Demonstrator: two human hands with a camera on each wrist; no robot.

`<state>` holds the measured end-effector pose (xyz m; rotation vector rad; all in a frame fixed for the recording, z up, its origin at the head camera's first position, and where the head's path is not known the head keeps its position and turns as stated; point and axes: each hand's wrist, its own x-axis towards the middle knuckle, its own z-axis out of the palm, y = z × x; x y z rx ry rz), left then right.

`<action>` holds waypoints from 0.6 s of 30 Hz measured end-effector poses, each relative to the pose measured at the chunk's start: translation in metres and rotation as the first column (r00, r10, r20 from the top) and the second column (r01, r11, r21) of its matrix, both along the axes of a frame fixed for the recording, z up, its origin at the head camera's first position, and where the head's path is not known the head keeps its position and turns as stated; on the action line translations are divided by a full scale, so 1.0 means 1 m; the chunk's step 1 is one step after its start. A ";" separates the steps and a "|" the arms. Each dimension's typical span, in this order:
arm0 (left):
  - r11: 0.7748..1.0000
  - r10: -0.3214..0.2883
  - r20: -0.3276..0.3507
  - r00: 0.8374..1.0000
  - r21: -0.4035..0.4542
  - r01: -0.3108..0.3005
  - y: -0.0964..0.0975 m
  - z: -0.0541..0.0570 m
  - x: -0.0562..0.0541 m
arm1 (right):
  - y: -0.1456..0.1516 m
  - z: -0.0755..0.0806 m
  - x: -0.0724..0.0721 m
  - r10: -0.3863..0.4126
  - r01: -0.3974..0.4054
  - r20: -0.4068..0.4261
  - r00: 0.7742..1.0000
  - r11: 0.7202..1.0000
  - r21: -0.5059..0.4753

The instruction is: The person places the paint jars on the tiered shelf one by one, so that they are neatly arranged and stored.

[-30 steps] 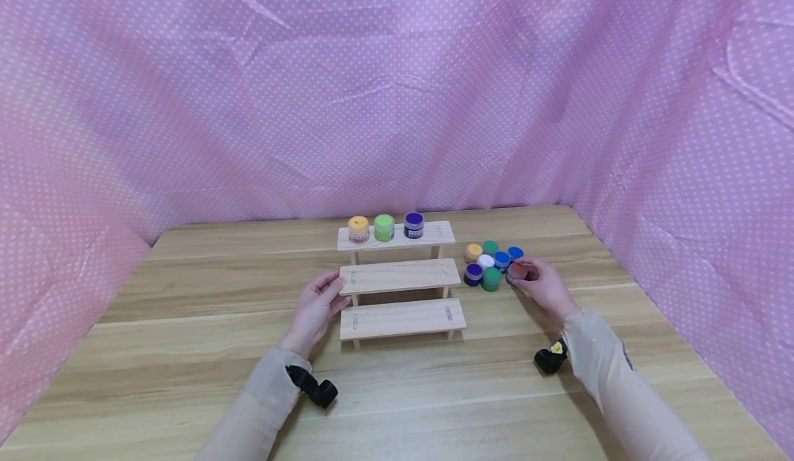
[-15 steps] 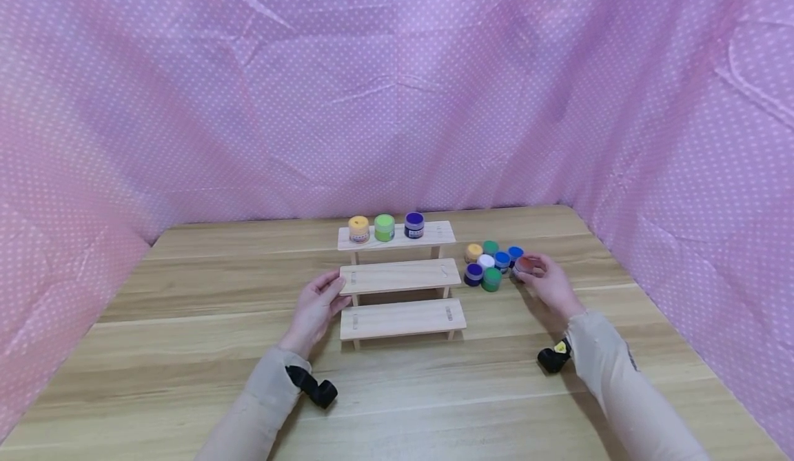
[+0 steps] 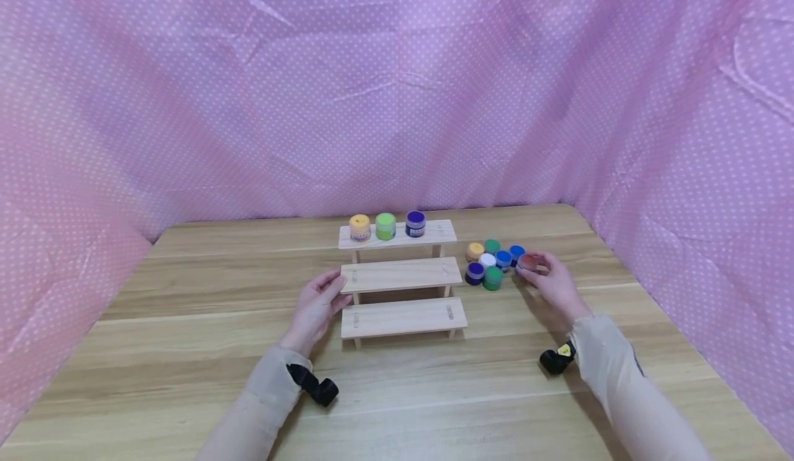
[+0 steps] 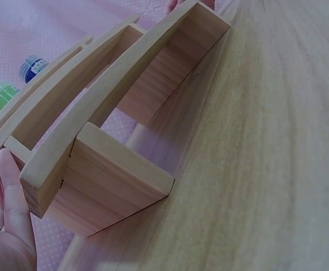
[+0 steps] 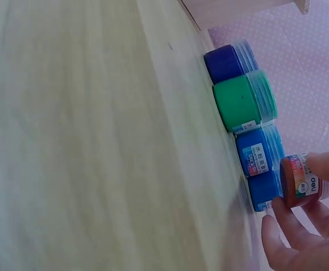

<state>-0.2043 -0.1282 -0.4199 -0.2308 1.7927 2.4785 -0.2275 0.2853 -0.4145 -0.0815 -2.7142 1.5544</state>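
My left hand (image 3: 315,311) grips the left end of the middle step of a pale wooden three-step stand (image 3: 403,276), thumb on top. In the right wrist view, my right hand (image 5: 311,231) pinches a paint jar with reddish-brown paint (image 5: 301,182) between thumb and fingers; it appears slightly off the table. Beside it stands a cluster of paint jars: a blue jar (image 3: 517,253), another blue jar (image 3: 503,260), a green jar (image 3: 493,279), a purple jar (image 3: 474,273), a white jar (image 3: 487,261), a yellow jar (image 3: 475,251) and a rear green jar (image 3: 492,246).
On the stand's top step sit a yellow-orange jar (image 3: 360,228), a light green jar (image 3: 386,227) and a dark purple jar (image 3: 415,224). The wooden table (image 3: 409,406) ends at a pink dotted cloth (image 3: 397,103) behind and at the sides.
My right hand has shifted slightly right with the reddish-brown paint jar, drawing it away from the cluster. My left hand keeps its hold on the stand.
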 end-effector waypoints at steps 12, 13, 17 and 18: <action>1.000 -0.011 -0.035 0.999 0.000 0.011 0.001 0.000 0.001 | -0.013 0.002 0.004 -0.020 0.010 -0.081 0.996 0.992 -0.123; 1.000 -0.008 -0.035 0.999 0.002 0.008 0.001 0.000 0.001 | -0.014 0.002 0.003 -0.021 0.009 -0.086 0.996 0.991 -0.136; 1.000 -0.002 -0.033 0.999 0.004 0.002 0.001 0.000 0.001 | -0.019 0.000 0.003 -0.027 0.006 -0.104 0.994 0.980 -0.197; 1.000 -0.002 -0.031 1.000 0.007 0.002 0.001 0.000 0.001 | -0.020 0.000 0.002 -0.027 0.004 -0.107 0.994 0.979 -0.205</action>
